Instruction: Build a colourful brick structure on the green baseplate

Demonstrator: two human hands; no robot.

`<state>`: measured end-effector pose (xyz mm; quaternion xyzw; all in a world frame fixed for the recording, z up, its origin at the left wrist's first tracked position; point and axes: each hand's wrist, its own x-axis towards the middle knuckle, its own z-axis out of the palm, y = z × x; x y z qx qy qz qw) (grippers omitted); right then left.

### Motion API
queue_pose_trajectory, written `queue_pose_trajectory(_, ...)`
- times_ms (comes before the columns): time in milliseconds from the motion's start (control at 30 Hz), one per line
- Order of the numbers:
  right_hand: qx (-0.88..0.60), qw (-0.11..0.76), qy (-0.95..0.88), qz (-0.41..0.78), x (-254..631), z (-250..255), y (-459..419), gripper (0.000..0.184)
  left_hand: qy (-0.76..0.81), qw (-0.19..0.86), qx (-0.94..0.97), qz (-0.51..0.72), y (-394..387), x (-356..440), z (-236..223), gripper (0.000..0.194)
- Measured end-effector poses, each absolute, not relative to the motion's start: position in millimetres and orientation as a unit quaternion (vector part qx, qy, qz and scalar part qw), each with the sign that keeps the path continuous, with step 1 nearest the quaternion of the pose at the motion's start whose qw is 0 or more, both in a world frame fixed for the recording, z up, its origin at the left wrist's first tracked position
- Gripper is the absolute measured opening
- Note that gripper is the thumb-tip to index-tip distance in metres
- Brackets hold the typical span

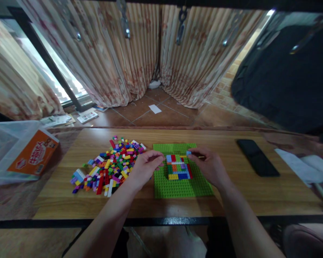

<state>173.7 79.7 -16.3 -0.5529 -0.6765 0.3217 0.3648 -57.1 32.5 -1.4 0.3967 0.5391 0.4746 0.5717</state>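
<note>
A green baseplate (183, 186) lies on the wooden table (258, 193) in front of me. A small block of coloured bricks (178, 167) is built on its middle. My left hand (145, 167) rests at the plate's left edge, fingers curled, thumb and fingertips close together; what they hold, if anything, is hidden. My right hand (208, 165) hovers at the plate's right side, pinching a small light-blue brick (188, 153) just above the build's upper right corner. A pile of loose coloured bricks (109, 166) lies left of the plate, beside my left hand.
A black phone (257, 157) lies flat to the right. White paper and a pen (303, 165) sit at the far right edge. A clear plastic bin with an orange box (33, 152) stands off the left end. A dark garment (288, 75) hangs at the upper right.
</note>
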Motion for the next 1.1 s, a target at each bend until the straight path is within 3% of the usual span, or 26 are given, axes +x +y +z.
queue_pose_trajectory(1100, -0.501, 0.274, -0.734, 0.367, 176.0, -22.0, 89.5, 0.019, 0.543, 0.551, 0.484, 0.409, 33.0, -55.0, -8.3, 0.015)
